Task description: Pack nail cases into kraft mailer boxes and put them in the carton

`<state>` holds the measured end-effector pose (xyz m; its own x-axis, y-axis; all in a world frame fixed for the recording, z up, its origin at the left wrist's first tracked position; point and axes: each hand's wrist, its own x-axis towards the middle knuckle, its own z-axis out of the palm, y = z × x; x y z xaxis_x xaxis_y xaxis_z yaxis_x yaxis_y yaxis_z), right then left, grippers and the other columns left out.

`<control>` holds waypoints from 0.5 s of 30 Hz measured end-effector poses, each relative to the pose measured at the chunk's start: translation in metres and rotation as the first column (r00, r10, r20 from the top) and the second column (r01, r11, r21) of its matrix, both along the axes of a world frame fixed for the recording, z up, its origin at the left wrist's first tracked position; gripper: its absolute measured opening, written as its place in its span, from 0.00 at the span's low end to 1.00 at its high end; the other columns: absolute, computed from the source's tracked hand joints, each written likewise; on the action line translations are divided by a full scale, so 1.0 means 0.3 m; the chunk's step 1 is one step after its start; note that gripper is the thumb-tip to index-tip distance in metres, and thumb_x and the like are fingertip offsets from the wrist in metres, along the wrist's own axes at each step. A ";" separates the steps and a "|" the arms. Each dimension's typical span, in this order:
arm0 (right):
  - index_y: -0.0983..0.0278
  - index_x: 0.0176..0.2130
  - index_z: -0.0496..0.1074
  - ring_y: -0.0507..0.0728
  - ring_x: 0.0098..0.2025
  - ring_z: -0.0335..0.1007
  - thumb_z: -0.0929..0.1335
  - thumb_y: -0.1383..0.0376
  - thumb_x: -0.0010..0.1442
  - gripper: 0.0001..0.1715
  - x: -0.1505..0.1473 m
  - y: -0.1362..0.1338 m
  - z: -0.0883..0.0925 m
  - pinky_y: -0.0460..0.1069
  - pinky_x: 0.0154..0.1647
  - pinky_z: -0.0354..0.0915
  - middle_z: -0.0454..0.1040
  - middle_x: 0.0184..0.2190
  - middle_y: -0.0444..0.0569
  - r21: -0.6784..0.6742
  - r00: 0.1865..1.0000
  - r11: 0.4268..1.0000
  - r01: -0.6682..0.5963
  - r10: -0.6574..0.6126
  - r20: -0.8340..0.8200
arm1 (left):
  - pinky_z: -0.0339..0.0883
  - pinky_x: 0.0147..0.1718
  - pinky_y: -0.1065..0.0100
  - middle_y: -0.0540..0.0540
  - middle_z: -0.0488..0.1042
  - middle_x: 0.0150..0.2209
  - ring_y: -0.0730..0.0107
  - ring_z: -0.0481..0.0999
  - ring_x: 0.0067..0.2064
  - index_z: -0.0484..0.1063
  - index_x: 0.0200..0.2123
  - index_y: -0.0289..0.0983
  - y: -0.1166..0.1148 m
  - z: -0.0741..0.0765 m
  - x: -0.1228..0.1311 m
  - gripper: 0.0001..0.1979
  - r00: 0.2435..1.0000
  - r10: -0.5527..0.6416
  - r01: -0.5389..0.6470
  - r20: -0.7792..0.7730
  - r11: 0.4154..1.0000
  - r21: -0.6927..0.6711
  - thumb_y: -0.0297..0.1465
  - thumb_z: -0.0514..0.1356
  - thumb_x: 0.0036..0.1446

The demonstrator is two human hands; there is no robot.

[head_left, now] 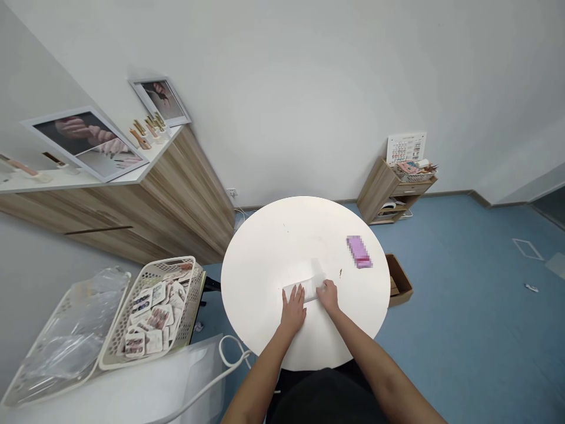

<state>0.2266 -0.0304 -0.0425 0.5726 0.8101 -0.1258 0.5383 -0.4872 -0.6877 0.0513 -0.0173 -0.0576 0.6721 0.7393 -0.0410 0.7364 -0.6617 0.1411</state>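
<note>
A flat white wrapped bundle (311, 288), maybe paper or thin film, lies on the round white table (260, 259). My left hand (293, 309) rests flat on its left part with the fingers spread. At the right end, my right hand (327, 295) has its fingers curled in and pinches the white edge. A thin translucent flap (316, 268) sticks out from the bundle's far side. Exactly what the right fingertips grip is partly hidden. To the right lies a purple blurred rectangular item (359, 252), and a small dark bit (340, 273) sits between.
At left stand a white basket (194, 294) of packaged press-on nails and a tray of clear plastic bags (73, 324). A white cable (229, 370) loops near the table's left edge. A wooden cabinet (194, 194), a small shelf (375, 188) and a brown box (401, 297) surround it.
</note>
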 end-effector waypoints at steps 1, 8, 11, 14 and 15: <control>0.62 0.37 0.69 0.61 0.44 0.69 0.64 0.66 0.52 0.11 -0.014 -0.009 0.007 0.55 0.47 0.66 0.73 0.40 0.53 0.089 0.996 0.992 -0.085 0.084 0.019 | 0.32 0.64 0.34 0.41 0.50 0.69 0.51 0.47 0.70 0.43 0.69 0.38 0.001 -0.003 -0.004 0.34 1.000 -0.001 0.001 0.000 1.000 -0.002 0.30 0.48 0.60; 0.64 0.57 0.63 0.61 0.54 0.65 0.57 0.75 0.56 0.30 -0.053 -0.096 0.026 0.60 0.56 0.65 0.73 0.43 0.53 0.235 0.788 0.752 -0.615 0.582 0.200 | 0.37 0.64 0.35 0.44 0.47 0.70 0.52 0.46 0.70 0.43 0.69 0.41 0.006 0.001 -0.019 0.35 1.000 0.000 0.002 0.019 0.995 -0.095 0.29 0.49 0.60; 0.67 0.65 0.53 0.62 0.62 0.58 0.57 0.75 0.57 0.37 -0.058 -0.116 0.024 0.64 0.61 0.60 0.71 0.52 0.57 0.139 0.693 0.683 -0.717 0.677 0.248 | 0.40 0.63 0.36 0.44 0.47 0.70 0.53 0.46 0.70 0.45 0.69 0.41 0.007 0.017 -0.015 0.36 0.998 0.038 -0.029 0.045 0.984 -0.173 0.25 0.48 0.57; 0.71 0.67 0.48 0.63 0.68 0.49 0.57 0.75 0.55 0.41 -0.066 -0.127 0.040 0.65 0.65 0.54 0.63 0.61 0.61 -0.026 0.634 0.656 -0.754 0.739 0.228 | 0.44 0.63 0.39 0.44 0.52 0.69 0.57 0.50 0.69 0.50 0.67 0.43 -0.004 0.024 -0.023 0.37 0.974 0.133 -0.093 0.183 0.973 -0.213 0.21 0.47 0.54; 0.71 0.68 0.47 0.64 0.69 0.46 0.58 0.75 0.54 0.43 -0.068 -0.129 0.050 0.65 0.66 0.51 0.61 0.63 0.61 -0.082 0.621 0.647 -0.758 0.755 0.212 | 0.46 0.63 0.40 0.43 0.54 0.68 0.57 0.50 0.69 0.52 0.66 0.43 -0.011 0.022 -0.029 0.35 0.939 0.208 -0.150 0.275 0.964 -0.218 0.21 0.47 0.54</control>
<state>0.2062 -0.0692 -0.0276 -0.2338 0.9700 -0.0672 0.8405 0.1669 -0.5155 0.0427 -0.0207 -0.0511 0.5329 0.8460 -0.0147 0.7464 -0.4619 0.4790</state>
